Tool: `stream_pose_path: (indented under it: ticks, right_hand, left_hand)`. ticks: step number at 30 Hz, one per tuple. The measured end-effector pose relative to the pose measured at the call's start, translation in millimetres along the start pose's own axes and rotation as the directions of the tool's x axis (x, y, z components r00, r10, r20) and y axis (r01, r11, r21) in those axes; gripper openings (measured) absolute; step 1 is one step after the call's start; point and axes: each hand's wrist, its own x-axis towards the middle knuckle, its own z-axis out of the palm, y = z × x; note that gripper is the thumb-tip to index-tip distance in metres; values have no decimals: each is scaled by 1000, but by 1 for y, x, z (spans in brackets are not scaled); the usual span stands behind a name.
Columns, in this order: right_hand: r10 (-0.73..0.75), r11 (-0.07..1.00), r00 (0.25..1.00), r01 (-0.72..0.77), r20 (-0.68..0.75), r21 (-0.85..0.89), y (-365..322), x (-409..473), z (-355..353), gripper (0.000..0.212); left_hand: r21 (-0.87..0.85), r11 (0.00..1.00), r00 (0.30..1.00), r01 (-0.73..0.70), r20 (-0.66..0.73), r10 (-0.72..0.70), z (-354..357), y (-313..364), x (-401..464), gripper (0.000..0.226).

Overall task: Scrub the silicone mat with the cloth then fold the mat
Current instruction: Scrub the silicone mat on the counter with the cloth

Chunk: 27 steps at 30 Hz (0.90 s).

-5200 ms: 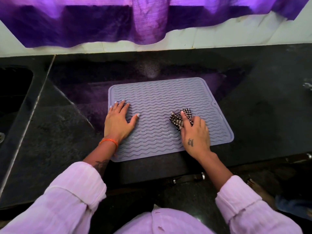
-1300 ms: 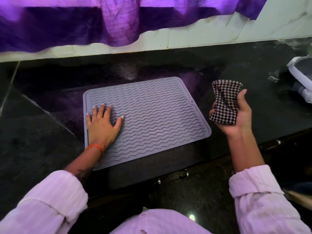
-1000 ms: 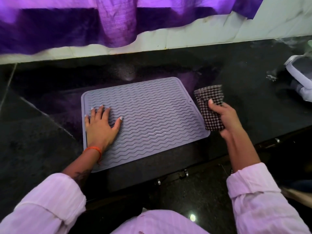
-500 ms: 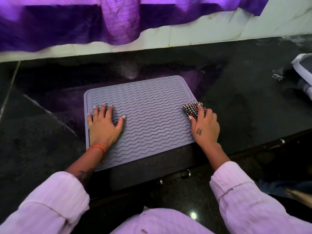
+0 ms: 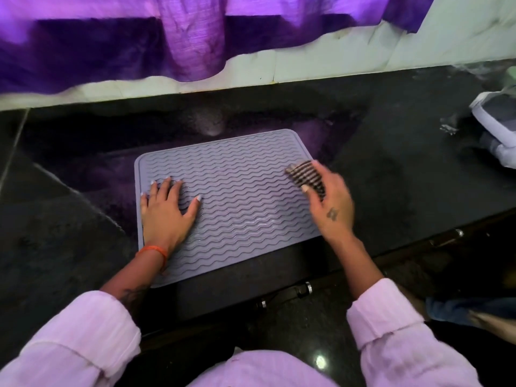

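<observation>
I look down on a black stone counter (image 5: 391, 169) that fills most of the view, with a purple curtain (image 5: 167, 37) hanging over the pale wall at its far edge. A grey-lilac mat (image 5: 237, 208) with wavy ridges lies flat on the counter in the middle, its long sides running left to right and its near edge close to the counter's front. My two arms reach in from the near side in pink sleeves (image 5: 72, 339). My left hand (image 5: 166, 212) rests palm down on the left part of the mat, fingers straight and spread, holding nothing; an orange band (image 5: 153, 250) circles that wrist. My right hand (image 5: 329, 202) is over the mat's far right corner, fingers curled around a bunched checked cloth (image 5: 305, 175); the hand and cloth are blurred, so I cannot tell whether the cloth touches the mat. At the far right edge of the view sits a white and grey object (image 5: 497, 127), only partly in view.
</observation>
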Motion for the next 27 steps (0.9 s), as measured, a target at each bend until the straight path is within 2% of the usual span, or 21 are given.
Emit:
stream_pose_path:
  ticks: [2,4,6,10,13,17,21,23,27]
  right_hand:
    - [84,977,994,-96,-70,-192,22,8,-13,50]
    - [154,910,988,-137,11,-390,36,5,-12,51]
    - [156,872,985,-101,78,-478,40,-1,-2,51]
    - [205,873,973,-132,109,-470,38,6,-2,52]
    - [184,900,978,-126,102,-417,41,17,-8,55]
    - [136,842,979,-31,155,-539,37,24,8,50]
    - [179,822,965,-41,190,-568,36,28,8,51]
    - [181,833,968,-56,174,-551,25,23,10,47]
    - [122,902,952,12,279,-432,-12,7,23,41]
  left_hand:
    - [8,1000,1000,-1,1,1,0,0,0,67]
    - [15,1000,1000,6,9,-6,0,0,1,73]
    - [15,1000,1000,12,12,-12,1,2,1,75]
    - [43,999,1000,14,10,-14,2,2,2,74]
    - [32,999,1000,13,15,-14,2,2,1,74]
    - [30,999,1000,15,19,-16,2,2,1,75]
    - [32,999,1000,22,16,-23,2,2,2,75]
    - [37,999,1000,21,18,-22,2,3,2,75]
    - [41,999,1000,15,23,-16,2,2,2,75]
